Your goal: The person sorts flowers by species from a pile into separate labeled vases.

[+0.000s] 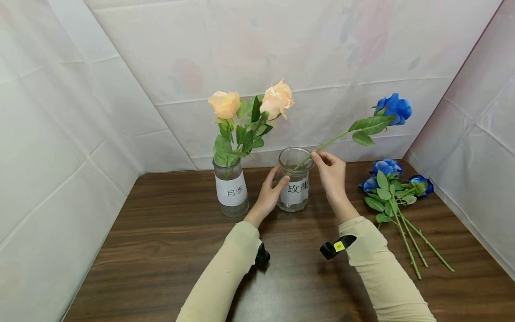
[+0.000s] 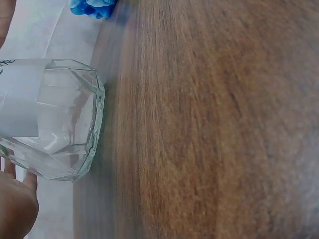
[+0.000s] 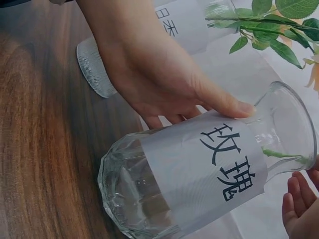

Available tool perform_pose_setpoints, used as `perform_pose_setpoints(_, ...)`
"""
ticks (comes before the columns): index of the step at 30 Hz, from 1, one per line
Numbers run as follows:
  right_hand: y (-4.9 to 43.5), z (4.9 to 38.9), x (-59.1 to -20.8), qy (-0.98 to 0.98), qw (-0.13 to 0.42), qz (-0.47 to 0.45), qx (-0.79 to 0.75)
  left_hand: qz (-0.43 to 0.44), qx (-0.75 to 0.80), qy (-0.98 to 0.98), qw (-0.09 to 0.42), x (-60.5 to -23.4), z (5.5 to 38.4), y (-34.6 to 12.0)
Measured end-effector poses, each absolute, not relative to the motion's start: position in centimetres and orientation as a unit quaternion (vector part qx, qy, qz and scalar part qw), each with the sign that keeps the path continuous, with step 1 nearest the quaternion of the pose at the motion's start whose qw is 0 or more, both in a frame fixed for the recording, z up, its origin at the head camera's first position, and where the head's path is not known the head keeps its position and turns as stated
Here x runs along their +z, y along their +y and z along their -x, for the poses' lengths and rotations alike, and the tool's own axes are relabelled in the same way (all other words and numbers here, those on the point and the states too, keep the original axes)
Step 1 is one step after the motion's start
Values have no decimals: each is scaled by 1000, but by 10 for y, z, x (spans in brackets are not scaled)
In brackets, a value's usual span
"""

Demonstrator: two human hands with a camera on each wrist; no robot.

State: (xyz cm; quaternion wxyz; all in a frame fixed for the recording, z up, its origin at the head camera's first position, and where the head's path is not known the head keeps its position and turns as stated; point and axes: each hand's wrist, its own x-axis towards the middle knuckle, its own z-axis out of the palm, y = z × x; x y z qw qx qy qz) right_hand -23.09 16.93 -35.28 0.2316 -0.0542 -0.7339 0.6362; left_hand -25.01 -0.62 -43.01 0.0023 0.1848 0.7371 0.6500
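A glass vase (image 1: pixel 290 207) with a white paper label (image 3: pixel 199 172) stands on the table. My left hand (image 1: pixel 265 197) holds it from the side, thumb near the neck and fingers behind the glass. Between thumb and fingers my right hand (image 1: pixel 331 175) pinches the green stem of a blue rose (image 1: pixel 396 108) beside the vase's rim. The stem's lower end is inside the vase neck, as the right wrist view shows; the bloom leans far out to the right. In the left wrist view the faceted vase base (image 2: pixel 75 119) sits at the table surface.
To the left, another labelled glass vase (image 1: pixel 234 210) holds peach roses (image 1: pixel 276 99) with green leaves. Several blue roses (image 1: pixel 386 167) lie on the dark wood table (image 1: pixel 169 250) at the right, stems toward the front. Pale curtains (image 1: pixel 132 89) hang behind and on both sides.
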Motion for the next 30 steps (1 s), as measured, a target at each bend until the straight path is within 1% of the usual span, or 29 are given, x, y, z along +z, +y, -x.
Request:
perform_pose_setpoints(4, 170, 228, -356, -738, 219, 52, 636, -184, 648, 739, 2, -430, 249, -6)
perform_pose_setpoints(10, 171, 226, -354, -718, 243, 42, 650, -183, 648, 740, 3, -430, 248, -6)
perform_pose_setpoints(13, 170, 228, -351, -725, 239, 43, 645, -184, 651, 736, 13, -415, 239, -8)
perform_pose_setpoints(17, 170, 228, -350, -740, 217, 48, 635, -186, 655, 732, 24, -394, 228, -11)
perform_pose_setpoints(19, 171, 226, -351, -741, 212, 47, 636, -186, 655, 732, 22, -393, 227, -11)
perform_pose_setpoints(24, 178, 213, -358, -747, 204, 34, 632, -183, 656, 732, 12, -394, 226, -10)
perform_pose_setpoints(30, 200, 184, -369, -771, 175, 17, 612, -184, 655, 733, 7, -396, 225, -11)
